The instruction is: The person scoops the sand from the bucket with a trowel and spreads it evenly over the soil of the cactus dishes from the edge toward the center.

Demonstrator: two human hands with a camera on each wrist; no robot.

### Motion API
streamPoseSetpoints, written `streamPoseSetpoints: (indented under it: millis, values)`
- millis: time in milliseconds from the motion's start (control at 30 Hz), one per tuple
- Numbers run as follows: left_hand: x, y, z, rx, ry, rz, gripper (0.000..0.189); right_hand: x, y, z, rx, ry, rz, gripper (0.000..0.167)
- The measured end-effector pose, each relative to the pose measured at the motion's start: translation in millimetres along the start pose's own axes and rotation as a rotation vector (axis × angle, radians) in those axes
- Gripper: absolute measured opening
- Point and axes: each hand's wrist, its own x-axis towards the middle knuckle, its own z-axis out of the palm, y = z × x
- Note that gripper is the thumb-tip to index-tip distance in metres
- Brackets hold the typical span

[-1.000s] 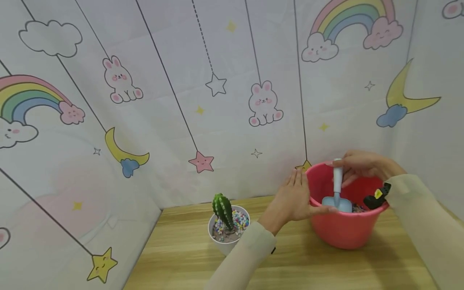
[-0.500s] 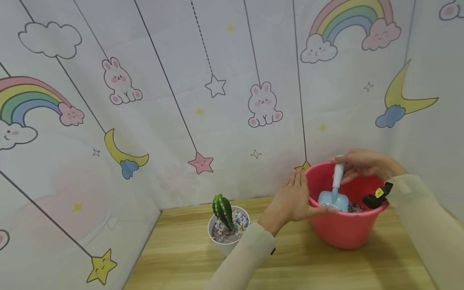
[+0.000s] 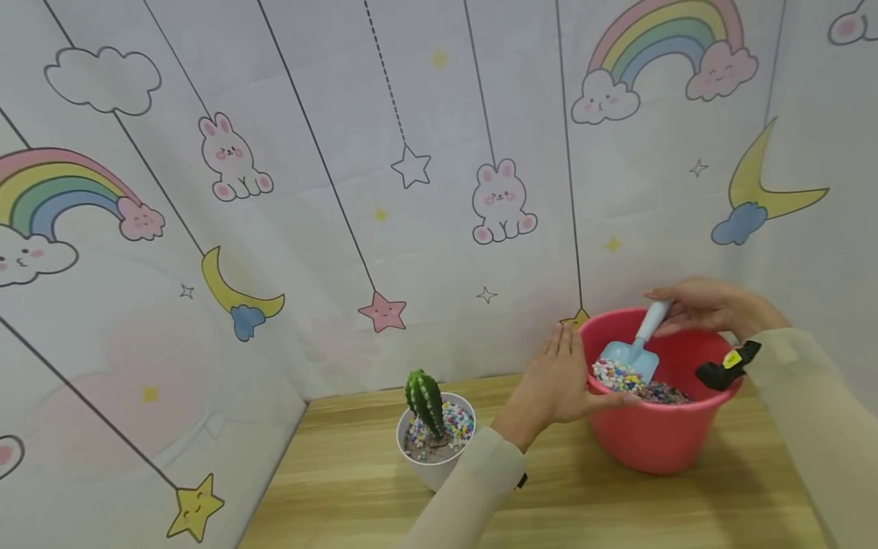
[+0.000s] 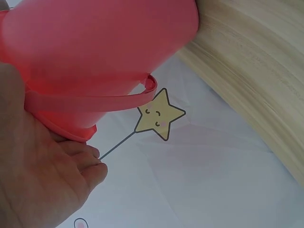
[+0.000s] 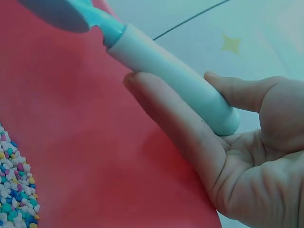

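A pink-red bucket (image 3: 655,442) stands on the table's right side with small multicoloured stones (image 3: 664,393) inside. My right hand (image 3: 709,305) pinches the pale handle of a light-blue hand shovel (image 3: 639,352) over the bucket. The tilted blade carries a heap of white and coloured stones (image 3: 615,375). In the right wrist view, the thumb and fingers lie on either side of the shovel handle (image 5: 175,78). My left hand (image 3: 552,385) rests against the bucket's left side, fingers extended and thumb along the front rim. The bucket's carrying handle (image 4: 90,102) crosses near that palm.
Left of my left forearm stands a white pot (image 3: 428,469) with a green cactus (image 3: 425,404) and coloured stones over brown soil. A patterned cloth (image 3: 309,229) hangs behind the wooden table (image 3: 343,457). A black wrist device (image 3: 727,367) overlaps the bucket's right rim.
The shovel has risen and tilted, its handle end moving up and right with my right hand. Its blade now shows a load of stones. My left hand stays at the bucket.
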Motion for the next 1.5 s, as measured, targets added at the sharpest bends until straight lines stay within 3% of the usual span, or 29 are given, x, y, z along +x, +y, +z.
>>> streamPoseSetpoints:
  millis: [200, 367, 1133, 1333, 1500]
  values:
    - [0.0, -0.4, -1.4, -0.036, -0.013, -0.014, 0.121, -6.3, -1.2, -11.0, 0.16, -0.002, 0.034, 0.025]
    - [-1.3, -1.2, -1.7, -0.043, -0.017, -0.026, 0.122, -11.5, -5.4, -13.8, 0.208, -0.009, 0.038, 0.031]
    - [-2.6, -2.5, 0.6, -0.061, -0.01, -0.021, 0.121, -20.3, -9.7, -13.4, 0.181, 0.027, -0.04, 0.029]
    - [-5.9, -8.0, -6.2, -0.089, 0.074, -0.03, 0.109, -20.1, -9.6, -9.7, 0.187, 0.039, -0.028, 0.029]
    - [-16.3, -13.0, -27.5, -0.11, 0.167, -0.048, 0.088, -21.0, -10.3, -10.7, 0.173, 0.036, -0.034, 0.03]
